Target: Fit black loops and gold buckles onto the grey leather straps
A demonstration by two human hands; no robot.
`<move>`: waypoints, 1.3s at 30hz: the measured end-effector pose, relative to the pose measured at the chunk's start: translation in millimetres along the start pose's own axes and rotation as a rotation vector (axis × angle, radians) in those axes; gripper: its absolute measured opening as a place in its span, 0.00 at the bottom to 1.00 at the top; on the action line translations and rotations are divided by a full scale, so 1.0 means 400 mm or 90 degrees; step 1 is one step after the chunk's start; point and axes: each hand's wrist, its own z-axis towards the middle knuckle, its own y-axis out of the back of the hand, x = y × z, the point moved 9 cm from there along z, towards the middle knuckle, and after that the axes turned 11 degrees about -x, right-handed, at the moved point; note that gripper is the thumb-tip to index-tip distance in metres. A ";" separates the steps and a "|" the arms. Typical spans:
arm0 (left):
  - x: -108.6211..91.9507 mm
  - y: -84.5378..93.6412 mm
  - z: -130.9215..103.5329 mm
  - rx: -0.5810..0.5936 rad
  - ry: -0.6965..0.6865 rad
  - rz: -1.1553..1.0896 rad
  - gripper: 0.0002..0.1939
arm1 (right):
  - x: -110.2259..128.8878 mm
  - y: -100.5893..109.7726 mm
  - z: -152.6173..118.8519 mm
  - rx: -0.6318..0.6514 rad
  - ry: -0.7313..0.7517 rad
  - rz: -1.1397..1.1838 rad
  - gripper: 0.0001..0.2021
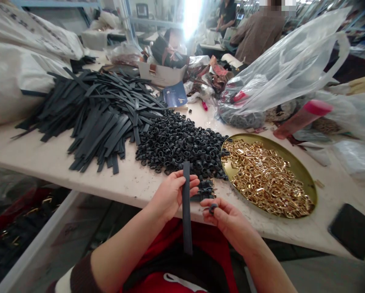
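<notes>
My left hand (173, 191) is closed around a dark strap (186, 215), which hangs upright over the table's front edge. Just to its right, my right hand (223, 215) pinches a small black loop (212, 209) between its fingertips. Behind both hands lies a heap of black loops (179, 142). A few straps with gold buckles (206, 189) lie at the table edge, partly hidden by my left hand. At the right, a round gold tray (311, 185) carries many gold buckles (264, 179).
A large pile of dark straps (99, 110) spreads over the left of the table (48, 156). A phone (352, 230) lies at the right edge. Behind are a blue booklet (175, 95), a pink-capped bottle (302, 119) and a plastic bag (280, 77). People stand in the background.
</notes>
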 end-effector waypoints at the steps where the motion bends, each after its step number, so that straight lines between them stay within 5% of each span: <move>1: -0.007 0.002 -0.002 -0.005 -0.016 -0.013 0.09 | -0.019 -0.008 -0.020 0.020 -0.002 -0.030 0.11; 8: -0.021 0.010 -0.031 0.002 -0.078 -0.059 0.11 | -0.047 -0.010 -0.062 0.004 0.039 0.065 0.08; 17: -0.160 0.087 -0.095 -0.122 -0.294 -0.233 0.13 | -0.097 -0.030 -0.091 -0.103 0.012 0.266 0.10; 21: -0.124 0.083 -0.127 -0.110 -0.352 -0.206 0.12 | -0.112 -0.029 -0.093 -0.165 0.013 0.354 0.12; 27: -0.003 0.019 -0.161 0.036 -0.342 0.236 0.09 | -0.062 -0.011 -0.094 -0.205 0.083 0.392 0.17; 30: 0.025 0.011 -0.176 0.066 -0.319 0.296 0.11 | -0.045 -0.012 -0.094 -0.189 0.109 0.378 0.15; 39: 0.035 0.018 -0.213 0.030 -0.594 0.435 0.04 | -0.033 -0.002 -0.088 -0.160 0.200 0.284 0.11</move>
